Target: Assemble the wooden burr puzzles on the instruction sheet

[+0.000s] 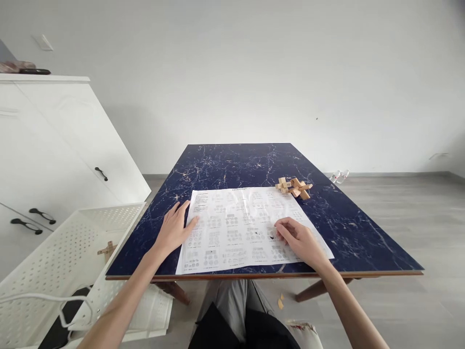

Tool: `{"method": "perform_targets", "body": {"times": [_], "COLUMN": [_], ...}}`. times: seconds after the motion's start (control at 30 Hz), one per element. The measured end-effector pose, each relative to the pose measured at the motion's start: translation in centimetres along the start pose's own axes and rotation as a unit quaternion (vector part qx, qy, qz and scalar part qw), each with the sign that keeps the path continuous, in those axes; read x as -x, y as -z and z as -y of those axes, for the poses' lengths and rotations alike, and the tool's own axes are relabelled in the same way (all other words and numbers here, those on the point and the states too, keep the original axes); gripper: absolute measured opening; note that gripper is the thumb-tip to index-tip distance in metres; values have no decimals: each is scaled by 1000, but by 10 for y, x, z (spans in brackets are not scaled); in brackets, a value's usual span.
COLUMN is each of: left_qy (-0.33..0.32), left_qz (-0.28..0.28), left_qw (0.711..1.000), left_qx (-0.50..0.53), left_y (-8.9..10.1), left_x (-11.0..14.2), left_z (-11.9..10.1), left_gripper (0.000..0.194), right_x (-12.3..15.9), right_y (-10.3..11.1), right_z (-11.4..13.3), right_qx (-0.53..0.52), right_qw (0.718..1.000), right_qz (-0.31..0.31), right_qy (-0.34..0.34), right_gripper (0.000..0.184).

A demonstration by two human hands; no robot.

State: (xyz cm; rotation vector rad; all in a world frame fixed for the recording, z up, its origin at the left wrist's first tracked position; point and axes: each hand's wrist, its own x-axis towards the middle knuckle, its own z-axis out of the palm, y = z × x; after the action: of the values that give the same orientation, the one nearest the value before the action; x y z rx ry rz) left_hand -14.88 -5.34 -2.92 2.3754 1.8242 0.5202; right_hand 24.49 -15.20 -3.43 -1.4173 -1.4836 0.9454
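Well, our left hand [173, 231], fingers apart, and right hand [301, 241], fingers curled together, touch the sheet [234, 242] by the near edge of the tabletop [225, 165]. Gentle, even pressure should suit us.

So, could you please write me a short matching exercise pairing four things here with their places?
Things:
1. left hand
2. wooden pieces
3. clear bottles
4. right hand

Places:
A. on the floor, by the wall
B. at the left edge of the printed sheet
C. at the sheet's near right part
D. at the sheet's far right corner

Right pairs: 1-B, 2-D, 3-A, 4-C
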Motion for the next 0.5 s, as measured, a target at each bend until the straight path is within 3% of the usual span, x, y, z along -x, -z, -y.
{"method": "perform_targets", "body": {"times": [0.5], "left_qy": [-48], "left_qz": [-22], "left_qw": [997], "left_qx": [54], "left_y": [-1], "left_x": [-2], "left_z": [9], "left_gripper": [64], "right_x": [-6], "right_y": [-1], "right_z": [-23], "right_qx": [-10], "right_qw": [999], "right_qz": [-19], "right_qy": [26], "right_gripper": [52]}}
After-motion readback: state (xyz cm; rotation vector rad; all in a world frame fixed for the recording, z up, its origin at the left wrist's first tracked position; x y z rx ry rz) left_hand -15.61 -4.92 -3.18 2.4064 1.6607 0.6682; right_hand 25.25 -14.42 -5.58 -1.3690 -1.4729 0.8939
